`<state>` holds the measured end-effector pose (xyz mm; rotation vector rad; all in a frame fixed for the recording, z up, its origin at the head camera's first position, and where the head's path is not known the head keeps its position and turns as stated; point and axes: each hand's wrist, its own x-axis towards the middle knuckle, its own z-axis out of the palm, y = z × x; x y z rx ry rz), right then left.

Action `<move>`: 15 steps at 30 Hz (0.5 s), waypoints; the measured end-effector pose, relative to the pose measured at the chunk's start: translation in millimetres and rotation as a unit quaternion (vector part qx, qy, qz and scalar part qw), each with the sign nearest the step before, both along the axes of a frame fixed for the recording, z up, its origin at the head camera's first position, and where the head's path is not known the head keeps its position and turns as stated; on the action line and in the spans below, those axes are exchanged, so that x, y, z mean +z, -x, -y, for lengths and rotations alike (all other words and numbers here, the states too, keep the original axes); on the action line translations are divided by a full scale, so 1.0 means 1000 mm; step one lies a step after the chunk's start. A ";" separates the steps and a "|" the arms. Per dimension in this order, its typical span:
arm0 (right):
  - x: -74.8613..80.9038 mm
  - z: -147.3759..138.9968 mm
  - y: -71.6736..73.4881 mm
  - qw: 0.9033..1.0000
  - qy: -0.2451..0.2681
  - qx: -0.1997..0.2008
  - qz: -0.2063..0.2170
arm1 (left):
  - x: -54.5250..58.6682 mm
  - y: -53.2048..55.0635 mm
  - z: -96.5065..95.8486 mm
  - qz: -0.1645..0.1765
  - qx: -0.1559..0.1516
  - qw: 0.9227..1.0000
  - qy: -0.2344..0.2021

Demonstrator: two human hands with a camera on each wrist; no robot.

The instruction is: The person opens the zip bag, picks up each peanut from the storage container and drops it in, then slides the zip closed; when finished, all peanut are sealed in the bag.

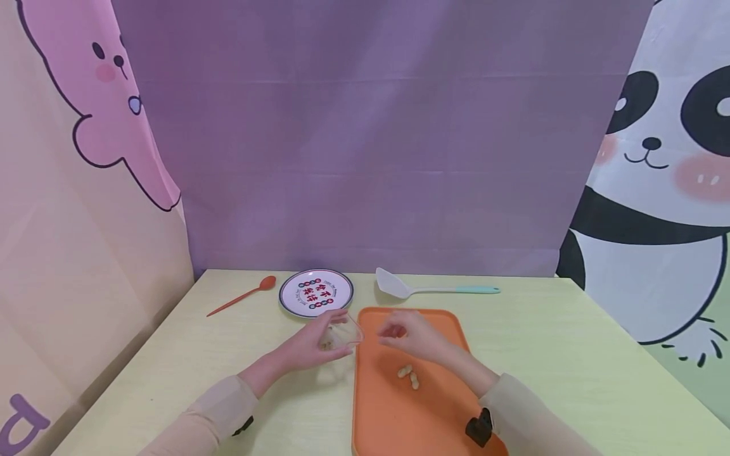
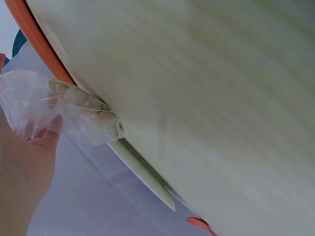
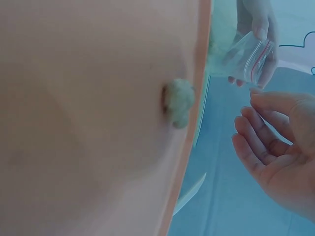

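A clear zip-lock bag (image 1: 344, 334) with a red line along its mouth is gripped in my left hand (image 1: 313, 342), over the table left of the orange tray. Several peanuts (image 2: 86, 102) lie in its bottom, as the left wrist view shows. My right hand (image 1: 413, 335) hovers above the tray, a short way from the bag's mouth. Its fingers (image 3: 256, 132) are loosely bent, and nothing shows between them. Below it, loose peanuts (image 1: 409, 375) lie on the tray; in the right wrist view these peanuts (image 3: 178, 102) look blurred.
The orange tray (image 1: 382, 418) lies lengthwise at the table's front middle. Behind the hands are a white plate (image 1: 291, 297) with a blue rim and red print, and a spatula (image 1: 399, 288) with a turquoise handle end. A red spoon (image 1: 245, 294) lies at the left.
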<state>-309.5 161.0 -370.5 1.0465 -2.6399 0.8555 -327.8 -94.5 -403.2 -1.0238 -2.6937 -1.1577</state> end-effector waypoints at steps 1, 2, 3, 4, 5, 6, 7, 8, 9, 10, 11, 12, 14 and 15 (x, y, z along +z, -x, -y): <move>-0.001 -0.003 0.000 1.000 -0.002 -0.002 0.008 | 0.000 0.000 0.000 -0.001 -0.001 1.000 0.000; -0.003 -0.005 -0.001 1.000 -0.003 -0.004 0.018 | 0.000 0.000 0.000 -0.001 -0.001 1.000 -0.001; -0.004 -0.008 -0.001 1.000 -0.004 -0.006 0.026 | 0.000 0.000 0.000 0.000 -0.001 1.000 -0.001; -0.005 -0.010 -0.001 0.999 -0.004 -0.005 0.032 | 0.000 -0.001 0.000 0.000 -0.001 1.000 -0.001; -0.006 -0.012 -0.002 0.999 -0.003 -0.003 0.038 | 0.000 -0.001 0.000 0.002 -0.001 1.000 -0.002; -0.007 -0.015 -0.002 0.999 -0.004 -0.001 0.041 | 0.000 -0.001 0.000 0.001 -0.001 1.000 -0.002; -0.008 -0.017 -0.002 0.999 -0.004 0.002 0.043 | 0.000 -0.001 0.000 0.002 -0.001 1.000 -0.001; -0.009 -0.019 -0.002 0.999 -0.004 0.006 0.044 | 0.000 -0.001 0.000 0.002 -0.002 1.000 -0.001; -0.010 -0.021 -0.002 0.999 -0.005 0.010 0.044 | 0.000 -0.001 0.000 0.002 -0.002 1.000 -0.001; -0.011 -0.023 -0.002 0.999 -0.006 0.013 0.047 | 0.000 -0.001 0.000 0.002 -0.003 1.000 -0.002; -0.012 -0.024 -0.002 0.999 -0.008 0.017 0.049 | 0.000 -0.001 0.000 0.002 -0.005 1.000 -0.003; -0.012 -0.026 -0.002 0.998 -0.011 0.018 0.051 | -0.001 -0.001 0.000 0.001 -0.006 1.000 -0.004; -0.013 -0.028 -0.002 0.998 -0.017 0.022 0.058 | -0.001 -0.001 -0.001 -0.001 -0.006 1.000 -0.005; -0.014 -0.029 -0.002 0.998 -0.020 0.022 0.064 | -0.001 -0.001 -0.001 -0.002 -0.007 1.000 -0.006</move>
